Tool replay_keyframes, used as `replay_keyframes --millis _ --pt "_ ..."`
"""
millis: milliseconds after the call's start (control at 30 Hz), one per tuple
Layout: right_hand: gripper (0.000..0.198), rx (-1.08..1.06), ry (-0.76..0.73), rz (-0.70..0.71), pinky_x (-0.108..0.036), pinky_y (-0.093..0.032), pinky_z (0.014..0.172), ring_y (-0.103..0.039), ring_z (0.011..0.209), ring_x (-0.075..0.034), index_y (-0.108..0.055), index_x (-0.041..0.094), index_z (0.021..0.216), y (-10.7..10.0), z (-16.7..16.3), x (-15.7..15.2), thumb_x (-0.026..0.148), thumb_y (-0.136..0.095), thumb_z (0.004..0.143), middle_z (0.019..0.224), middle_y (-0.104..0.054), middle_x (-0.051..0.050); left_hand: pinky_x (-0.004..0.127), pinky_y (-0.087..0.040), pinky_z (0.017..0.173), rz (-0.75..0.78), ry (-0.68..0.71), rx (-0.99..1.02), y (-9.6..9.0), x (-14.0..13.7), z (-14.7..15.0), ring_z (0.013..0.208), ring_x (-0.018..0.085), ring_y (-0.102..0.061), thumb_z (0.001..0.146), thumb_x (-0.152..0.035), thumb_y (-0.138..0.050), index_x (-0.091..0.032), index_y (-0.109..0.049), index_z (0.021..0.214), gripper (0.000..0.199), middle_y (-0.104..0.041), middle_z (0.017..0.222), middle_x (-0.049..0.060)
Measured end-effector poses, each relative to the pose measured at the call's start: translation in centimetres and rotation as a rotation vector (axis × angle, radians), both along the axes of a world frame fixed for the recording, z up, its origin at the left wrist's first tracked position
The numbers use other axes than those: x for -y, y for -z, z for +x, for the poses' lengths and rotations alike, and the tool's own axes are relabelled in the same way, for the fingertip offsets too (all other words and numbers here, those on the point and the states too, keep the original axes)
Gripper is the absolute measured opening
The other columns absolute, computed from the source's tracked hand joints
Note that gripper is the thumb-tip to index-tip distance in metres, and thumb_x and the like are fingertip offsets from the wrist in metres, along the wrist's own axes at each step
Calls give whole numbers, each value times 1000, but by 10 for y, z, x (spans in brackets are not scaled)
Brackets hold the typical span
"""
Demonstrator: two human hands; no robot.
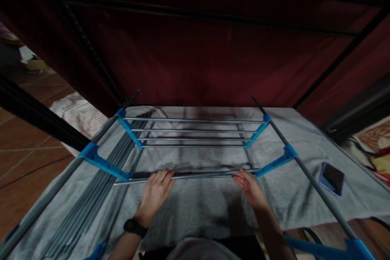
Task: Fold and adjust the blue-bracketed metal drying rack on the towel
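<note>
A rack frame of grey tubes with blue plastic brackets stands before me on a pale cloth. My left hand point(158, 187), with a dark band on its wrist, is closed over a grey metal rod point(201, 176). My right hand point(246, 185) pinches the same rod farther right, close to the lower right blue bracket point(276, 162). The rod's left end sticks out past the lower left blue bracket point(106, 165); whether its right end sits in a hole I cannot tell. Several rods point(195, 131) span the upper brackets.
A bundle of loose grey rods point(97, 195) lies on the cloth point(207, 215) at left. A phone point(332, 178) rests on the cloth at right, outside the side tube point(319, 193). Dark red fabric panels point(207, 61) rise behind the frame. Tiled floor point(30, 130) shows at left.
</note>
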State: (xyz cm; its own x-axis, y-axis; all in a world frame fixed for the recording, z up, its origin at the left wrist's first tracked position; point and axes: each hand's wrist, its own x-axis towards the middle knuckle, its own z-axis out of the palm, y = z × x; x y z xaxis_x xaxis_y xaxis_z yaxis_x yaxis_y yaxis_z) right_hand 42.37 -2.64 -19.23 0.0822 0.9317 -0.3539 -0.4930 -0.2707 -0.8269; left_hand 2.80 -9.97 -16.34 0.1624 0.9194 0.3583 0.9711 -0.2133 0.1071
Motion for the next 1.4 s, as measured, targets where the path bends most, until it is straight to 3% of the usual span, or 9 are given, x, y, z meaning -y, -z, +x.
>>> replay_keyframes --millis 133,267,400,500,733,900,1133,1400 --pt "29 -100 -33 -63 -39 -63 84 -75 83 -23 -73 23 82 -11 -5 -10 41 -92 69 87 -79 -5 40 -45 89 -55 -25 -58 -18 -20 3 98 26 -66 102 -20 -42 -20 -74 119 36 -75 107 10" --pt "22 -206 -8 -3 -38 -61 96 -76 95 -22 -73 24 85 -26 -13 -30 34 -88 74 94 -80 -5 41 -44 84 -78 -26 -135 -32 -34 18 96 28 -65 97 -7 -40 -20 -72 127 46 -75 98 10" --pt "18 -240 0 20 -32 -61 91 -75 93 -18 -75 24 90 -32 -19 -47 27 -86 76 101 -80 -3 42 -45 86 -120 -11 -132 -37 -48 27 97 28 -65 95 -4 -40 -20 -74 124 46 -75 98 10" --pt "15 -230 13 -13 -30 -61 87 -75 89 -17 -74 23 87 -27 -23 -56 21 -84 75 95 -80 -2 42 -45 88 -172 -4 -72 -35 -61 23 99 28 -65 97 -7 -42 -20 -76 112 40 -75 100 10" --pt "21 -264 93 -227 -30 -63 78 -72 69 -14 -68 21 81 -18 -24 -74 1 -63 80 78 -77 0 47 -41 101 -305 27 38 -23 -84 -3 111 31 -66 97 -17 -56 -21 -77 108 24 -78 110 11" --pt "25 -218 94 -311 -31 -62 72 -69 61 -14 -64 21 75 -15 -25 -89 -2 -58 81 74 -76 -2 44 -43 103 -371 3 115 -17 -88 -11 115 29 -66 95 -15 -58 -21 -77 110 25 -77 116 10" --pt "21 -158 132 -310 -29 -62 76 -71 68 -14 -66 20 77 -7 -34 -99 4 -64 89 77 -77 -3 40 -46 104 -384 -53 174 -3 -93 -13 118 29 -65 98 -28 -62 -20 -75 113 22 -75 121 11" --pt "19 -99 156 -263 -32 -65 80 -69 61 -14 -63 21 77 0 -41 -98 8 -65 91 73 -76 -2 43 -48 102 -405 -86 183 4 -98 -16 116 31 -66 99 -35 -59 -21 -74 113 25 -75 119 10"
